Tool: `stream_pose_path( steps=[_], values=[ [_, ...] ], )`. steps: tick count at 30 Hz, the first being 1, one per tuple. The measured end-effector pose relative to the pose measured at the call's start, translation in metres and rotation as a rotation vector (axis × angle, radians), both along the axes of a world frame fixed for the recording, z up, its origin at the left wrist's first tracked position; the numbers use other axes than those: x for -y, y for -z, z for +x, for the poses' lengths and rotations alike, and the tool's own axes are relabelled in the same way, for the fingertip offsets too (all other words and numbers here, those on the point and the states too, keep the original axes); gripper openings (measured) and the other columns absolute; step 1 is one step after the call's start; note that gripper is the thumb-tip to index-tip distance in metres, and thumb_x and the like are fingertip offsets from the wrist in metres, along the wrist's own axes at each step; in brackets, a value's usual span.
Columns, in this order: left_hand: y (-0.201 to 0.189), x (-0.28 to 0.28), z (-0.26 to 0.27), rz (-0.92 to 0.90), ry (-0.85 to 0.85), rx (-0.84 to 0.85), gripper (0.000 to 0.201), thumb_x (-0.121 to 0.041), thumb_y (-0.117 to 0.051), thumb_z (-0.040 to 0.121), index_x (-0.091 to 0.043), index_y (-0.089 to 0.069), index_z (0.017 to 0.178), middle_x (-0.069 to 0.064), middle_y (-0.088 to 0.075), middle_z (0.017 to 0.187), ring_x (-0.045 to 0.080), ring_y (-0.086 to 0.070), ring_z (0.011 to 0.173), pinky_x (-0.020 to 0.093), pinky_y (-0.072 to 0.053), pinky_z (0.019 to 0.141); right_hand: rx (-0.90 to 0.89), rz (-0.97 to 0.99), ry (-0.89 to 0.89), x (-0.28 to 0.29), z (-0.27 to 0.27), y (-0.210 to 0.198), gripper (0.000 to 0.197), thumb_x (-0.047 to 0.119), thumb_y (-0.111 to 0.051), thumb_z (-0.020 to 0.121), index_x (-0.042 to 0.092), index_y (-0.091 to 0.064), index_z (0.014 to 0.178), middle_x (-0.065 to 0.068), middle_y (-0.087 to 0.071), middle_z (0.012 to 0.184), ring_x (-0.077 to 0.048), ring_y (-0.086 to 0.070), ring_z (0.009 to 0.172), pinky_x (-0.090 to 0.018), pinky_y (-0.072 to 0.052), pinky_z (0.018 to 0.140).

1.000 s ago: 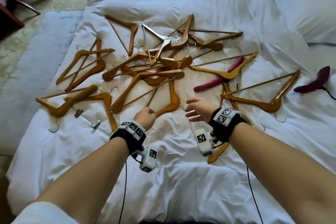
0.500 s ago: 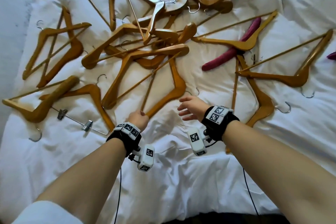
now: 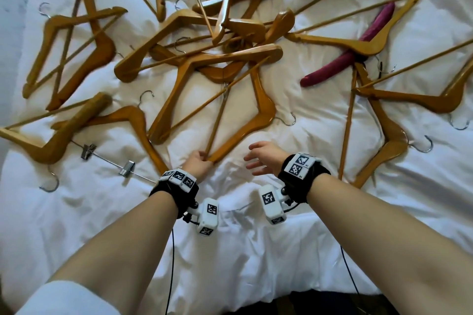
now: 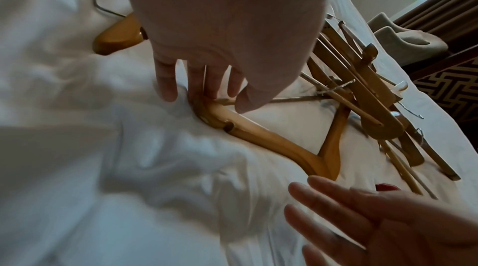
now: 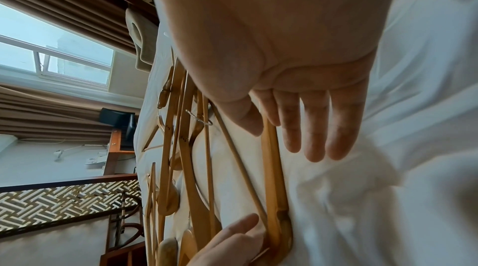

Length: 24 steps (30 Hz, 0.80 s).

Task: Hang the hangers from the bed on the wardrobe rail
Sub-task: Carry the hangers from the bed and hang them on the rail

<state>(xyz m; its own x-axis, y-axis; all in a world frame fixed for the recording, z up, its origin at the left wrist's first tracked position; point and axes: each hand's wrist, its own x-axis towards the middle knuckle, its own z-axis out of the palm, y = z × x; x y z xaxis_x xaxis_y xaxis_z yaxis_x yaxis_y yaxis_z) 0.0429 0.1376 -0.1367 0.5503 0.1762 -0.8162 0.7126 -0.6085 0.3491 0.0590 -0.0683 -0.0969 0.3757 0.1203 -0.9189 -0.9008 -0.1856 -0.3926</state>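
Note:
Several wooden hangers (image 3: 194,59) lie tangled on the white bed (image 3: 230,250). The nearest wooden hanger (image 3: 240,138) points one arm end at me, its hook (image 3: 289,120) to the right. My left hand (image 3: 204,157) pinches that arm end; in the left wrist view the left hand (image 4: 207,96) has its fingers on one side of the hanger (image 4: 258,133) and its thumb on the other. My right hand (image 3: 252,160) hovers just right of it with fingers spread and holds nothing. The right wrist view shows the right hand (image 5: 282,141) with straight fingers above the sheet.
A dark red padded hanger (image 3: 340,61) lies at the right of the pile. A metal clip hanger (image 3: 107,158) lies at the left. More wooden hangers (image 3: 389,135) lie right of my right hand. An armchair (image 4: 408,43) and a window (image 5: 51,55) stand beyond the bed.
My view has come lower and closer to the pile. My left hand has reached forward and taken hold of the nearest hanger's arm end. My right hand stays open beside it.

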Motion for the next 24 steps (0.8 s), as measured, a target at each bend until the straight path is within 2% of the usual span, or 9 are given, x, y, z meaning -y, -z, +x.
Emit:
stream_pose_path(
  steps=[1,3,6,8,9,12,15,20,24],
  values=[
    [-0.001,0.0,0.002,-0.011,-0.016,-0.002,0.052,-0.014,-0.063,0.089,-0.005,-0.045,0.137,0.015,-0.059,0.126,0.03,-0.058,0.107,0.036,-0.048,0.092,0.001,0.002,0.003,-0.001,-0.001,0.001,0.041,0.003,-0.053,0.096,0.006,-0.045,0.136,-0.015,-0.06,0.112,-0.03,-0.06,0.092,-0.043,-0.054,0.079],
    [-0.005,0.002,0.004,-0.036,-0.04,-0.022,0.048,-0.013,-0.063,0.09,-0.005,-0.049,0.135,0.015,-0.061,0.122,0.031,-0.059,0.109,0.037,-0.049,0.089,0.0,0.007,0.003,-0.002,-0.002,0.0,0.031,0.003,-0.052,0.097,0.003,-0.051,0.128,-0.016,-0.059,0.11,-0.03,-0.059,0.092,-0.046,-0.053,0.086],
    [-0.011,0.01,0.005,-0.069,-0.042,-0.043,0.042,-0.017,-0.062,0.089,-0.01,-0.056,0.13,0.01,-0.067,0.106,0.024,-0.061,0.092,0.033,-0.051,0.079,-0.013,0.024,0.002,-0.005,-0.003,0.003,0.007,0.011,-0.052,0.099,0.011,-0.057,0.103,-0.013,-0.057,0.106,-0.027,-0.06,0.087,-0.043,-0.053,0.08],
    [-0.014,0.018,0.007,-0.106,0.005,-0.06,0.041,-0.02,-0.062,0.088,-0.012,-0.059,0.128,0.012,-0.071,0.104,0.022,-0.065,0.086,0.031,-0.054,0.071,-0.035,0.05,0.015,-0.006,-0.003,0.005,0.015,0.023,-0.054,0.101,0.011,-0.058,0.108,-0.011,-0.058,0.105,-0.024,-0.061,0.085,-0.041,-0.053,0.076],
    [-0.017,0.024,0.007,-0.126,0.048,-0.059,0.038,-0.02,-0.063,0.089,-0.011,-0.06,0.125,0.013,-0.071,0.104,0.021,-0.066,0.084,0.025,-0.053,0.062,-0.051,0.066,0.031,-0.005,-0.003,0.008,0.02,0.028,-0.054,0.1,0.01,-0.059,0.109,-0.01,-0.06,0.104,-0.024,-0.061,0.086,-0.04,-0.054,0.076],
    [-0.022,0.042,0.008,-0.168,0.116,-0.011,0.027,-0.013,-0.065,0.09,-0.004,-0.064,0.115,0.013,-0.071,0.092,0.017,-0.066,0.072,0.015,-0.045,0.049,-0.082,0.093,0.118,0.001,-0.006,0.013,0.023,0.034,-0.056,0.099,0.012,-0.061,0.097,-0.01,-0.066,0.095,-0.027,-0.065,0.089,-0.041,-0.056,0.08],
    [-0.028,0.058,0.005,-0.192,0.136,0.018,0.019,-0.01,-0.067,0.089,-0.001,-0.067,0.105,0.006,-0.067,0.077,0.011,-0.064,0.062,0.013,-0.044,0.046,-0.076,0.103,0.215,0.005,-0.009,0.015,0.019,0.029,-0.055,0.1,0.013,-0.055,0.089,-0.01,-0.064,0.084,-0.028,-0.066,0.079,-0.04,-0.057,0.075],
    [-0.041,0.075,0.002,-0.239,0.187,-0.02,0.015,-0.014,-0.07,0.088,-0.004,-0.068,0.098,0.005,-0.071,0.078,0.013,-0.066,0.067,0.017,-0.047,0.054,-0.102,0.093,0.335,0.015,-0.013,0.012,0.014,0.014,-0.047,0.102,0.003,-0.054,0.098,-0.011,-0.06,0.081,-0.024,-0.063,0.071,-0.038,-0.055,0.06],
    [-0.061,0.089,-0.001,-0.281,0.234,-0.034,0.016,-0.016,-0.07,0.088,-0.003,-0.068,0.098,0.007,-0.07,0.08,0.01,-0.061,0.063,0.01,-0.041,0.045,-0.096,0.108,0.397,0.033,-0.016,0.002,0.015,0.002,-0.048,0.098,0.003,-0.053,0.084,-0.011,-0.062,0.069,-0.027,-0.065,0.073,-0.041,-0.057,0.064]
  ],
)
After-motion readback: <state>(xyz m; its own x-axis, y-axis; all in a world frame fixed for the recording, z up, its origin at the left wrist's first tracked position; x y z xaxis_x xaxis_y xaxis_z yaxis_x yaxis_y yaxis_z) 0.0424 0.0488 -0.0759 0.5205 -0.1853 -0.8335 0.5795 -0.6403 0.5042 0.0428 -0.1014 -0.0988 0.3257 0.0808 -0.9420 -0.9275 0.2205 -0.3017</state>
